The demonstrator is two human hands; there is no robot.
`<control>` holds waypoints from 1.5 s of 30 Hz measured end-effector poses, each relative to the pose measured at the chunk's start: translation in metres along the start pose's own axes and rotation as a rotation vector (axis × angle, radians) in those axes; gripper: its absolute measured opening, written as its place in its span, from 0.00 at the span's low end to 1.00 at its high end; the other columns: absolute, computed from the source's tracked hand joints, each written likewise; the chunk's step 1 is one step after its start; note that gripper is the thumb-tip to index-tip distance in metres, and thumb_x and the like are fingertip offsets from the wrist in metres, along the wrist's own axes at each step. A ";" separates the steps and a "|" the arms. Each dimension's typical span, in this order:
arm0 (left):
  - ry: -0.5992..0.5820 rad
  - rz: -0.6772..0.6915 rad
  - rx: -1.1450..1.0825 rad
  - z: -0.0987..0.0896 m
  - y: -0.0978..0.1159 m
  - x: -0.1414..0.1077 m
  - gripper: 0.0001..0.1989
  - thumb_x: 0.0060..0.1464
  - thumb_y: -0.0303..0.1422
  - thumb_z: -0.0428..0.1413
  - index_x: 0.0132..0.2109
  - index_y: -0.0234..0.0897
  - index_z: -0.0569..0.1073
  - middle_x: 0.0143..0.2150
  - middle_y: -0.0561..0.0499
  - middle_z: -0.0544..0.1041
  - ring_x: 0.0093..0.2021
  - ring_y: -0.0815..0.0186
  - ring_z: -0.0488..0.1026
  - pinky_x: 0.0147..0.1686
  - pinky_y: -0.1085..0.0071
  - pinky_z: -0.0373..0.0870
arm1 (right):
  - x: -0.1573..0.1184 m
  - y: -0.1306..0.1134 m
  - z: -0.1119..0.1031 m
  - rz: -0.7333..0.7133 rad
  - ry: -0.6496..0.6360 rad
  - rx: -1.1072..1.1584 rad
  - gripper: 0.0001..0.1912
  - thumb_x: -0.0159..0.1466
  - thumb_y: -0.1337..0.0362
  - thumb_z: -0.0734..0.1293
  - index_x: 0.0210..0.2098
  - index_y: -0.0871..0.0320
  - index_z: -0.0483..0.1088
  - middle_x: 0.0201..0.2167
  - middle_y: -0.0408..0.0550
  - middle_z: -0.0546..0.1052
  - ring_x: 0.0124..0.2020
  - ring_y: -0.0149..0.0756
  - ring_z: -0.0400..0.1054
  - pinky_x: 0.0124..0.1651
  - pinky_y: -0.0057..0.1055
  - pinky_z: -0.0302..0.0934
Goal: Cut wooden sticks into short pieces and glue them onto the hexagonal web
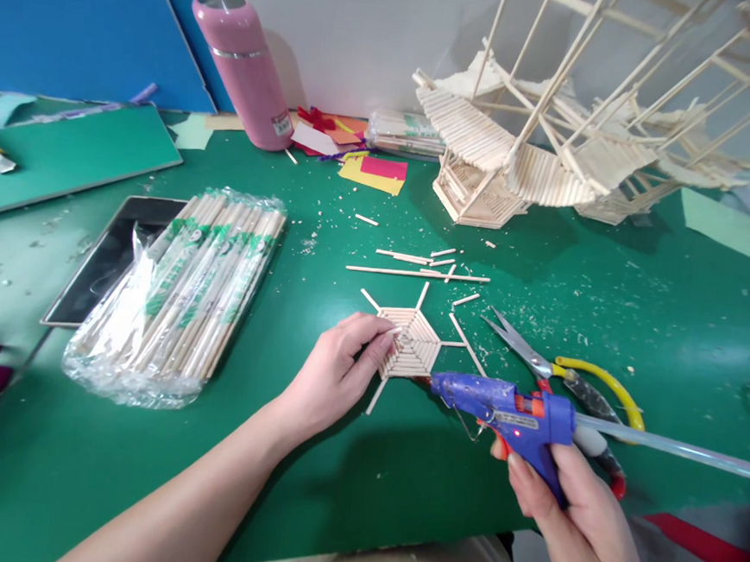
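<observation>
A web-shaped hexagon of thin wooden sticks lies flat on the green table, its spokes sticking out past the rim. My left hand rests at its left side, thumb and forefinger pinched over a small stick piece near the centre. In my right hand is a blue glue gun, wrapped round by the handle. Its nozzle points left and meets the hexagon's lower right edge. A clear glue stick juts from its back, and a red light glows on its side.
Scissors and yellow-handled pliers lie beyond the glue gun. Loose sticks are scattered behind the hexagon. At left, a plastic-wrapped stick bundle overlaps a dark tablet. A pink bottle and a wooden stick model stand behind.
</observation>
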State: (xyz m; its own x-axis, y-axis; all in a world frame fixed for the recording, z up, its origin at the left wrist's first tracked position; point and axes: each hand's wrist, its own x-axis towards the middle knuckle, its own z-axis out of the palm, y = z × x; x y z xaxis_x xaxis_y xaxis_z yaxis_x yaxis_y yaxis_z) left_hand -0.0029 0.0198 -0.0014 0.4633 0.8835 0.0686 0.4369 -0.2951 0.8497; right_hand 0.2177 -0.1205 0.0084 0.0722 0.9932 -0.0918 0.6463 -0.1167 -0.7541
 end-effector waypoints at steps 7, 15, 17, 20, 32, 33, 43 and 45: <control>0.001 -0.001 0.000 0.000 0.001 0.000 0.09 0.59 0.31 0.45 0.36 0.36 0.69 0.32 0.50 0.73 0.33 0.68 0.69 0.34 0.74 0.65 | -0.002 0.003 -0.004 0.009 0.025 -0.056 0.13 0.62 0.61 0.59 0.46 0.56 0.63 0.28 0.44 0.75 0.25 0.30 0.70 0.29 0.18 0.66; 0.008 0.003 -0.010 0.000 -0.001 0.000 0.09 0.59 0.31 0.45 0.37 0.36 0.69 0.32 0.51 0.73 0.33 0.68 0.69 0.34 0.74 0.65 | -0.003 0.004 -0.007 0.010 0.058 -0.117 0.12 0.62 0.60 0.58 0.44 0.56 0.64 0.28 0.45 0.76 0.24 0.30 0.70 0.28 0.18 0.67; 0.011 0.001 -0.006 0.000 -0.001 0.000 0.09 0.58 0.31 0.45 0.37 0.36 0.69 0.32 0.51 0.73 0.33 0.68 0.69 0.34 0.74 0.65 | -0.004 0.005 -0.007 0.023 0.061 -0.114 0.12 0.62 0.59 0.58 0.44 0.56 0.64 0.29 0.46 0.76 0.24 0.29 0.70 0.28 0.18 0.66; 0.013 0.003 -0.008 0.000 0.000 0.000 0.08 0.58 0.31 0.45 0.37 0.36 0.69 0.32 0.51 0.73 0.33 0.68 0.69 0.34 0.74 0.65 | -0.003 0.005 -0.006 0.014 0.050 -0.107 0.12 0.62 0.60 0.59 0.44 0.56 0.64 0.27 0.45 0.75 0.23 0.29 0.70 0.27 0.18 0.66; 0.000 -0.007 -0.009 0.001 -0.001 0.000 0.08 0.59 0.31 0.45 0.37 0.36 0.69 0.32 0.51 0.72 0.33 0.69 0.69 0.34 0.74 0.64 | -0.001 0.001 -0.002 -0.009 0.009 -0.044 0.11 0.63 0.63 0.58 0.45 0.55 0.62 0.26 0.42 0.74 0.23 0.27 0.69 0.27 0.16 0.65; 0.000 -0.008 -0.011 0.001 -0.001 0.000 0.08 0.58 0.31 0.45 0.37 0.36 0.69 0.32 0.51 0.72 0.33 0.69 0.69 0.34 0.75 0.64 | -0.002 0.002 -0.003 -0.007 0.016 -0.054 0.11 0.63 0.63 0.58 0.45 0.55 0.62 0.26 0.42 0.74 0.23 0.27 0.69 0.27 0.16 0.65; 0.011 -0.007 -0.006 0.001 -0.001 0.000 0.08 0.58 0.31 0.46 0.37 0.35 0.69 0.31 0.51 0.72 0.33 0.69 0.69 0.34 0.75 0.63 | -0.002 0.004 -0.005 -0.012 0.044 -0.083 0.13 0.63 0.62 0.58 0.47 0.56 0.62 0.27 0.43 0.74 0.24 0.27 0.69 0.28 0.15 0.65; 0.012 -0.002 -0.002 0.001 -0.002 0.000 0.08 0.58 0.31 0.46 0.37 0.36 0.69 0.31 0.52 0.72 0.32 0.69 0.68 0.34 0.75 0.63 | -0.001 0.002 -0.004 -0.030 0.037 -0.058 0.12 0.63 0.63 0.58 0.46 0.56 0.62 0.26 0.42 0.74 0.23 0.27 0.70 0.28 0.15 0.65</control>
State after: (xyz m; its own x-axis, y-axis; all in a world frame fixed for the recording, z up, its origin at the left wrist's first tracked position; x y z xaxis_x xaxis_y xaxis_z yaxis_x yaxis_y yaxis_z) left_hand -0.0028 0.0199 -0.0033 0.4533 0.8883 0.0736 0.4363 -0.2931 0.8507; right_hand 0.2220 -0.1217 0.0094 0.0796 0.9958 -0.0451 0.6916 -0.0878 -0.7169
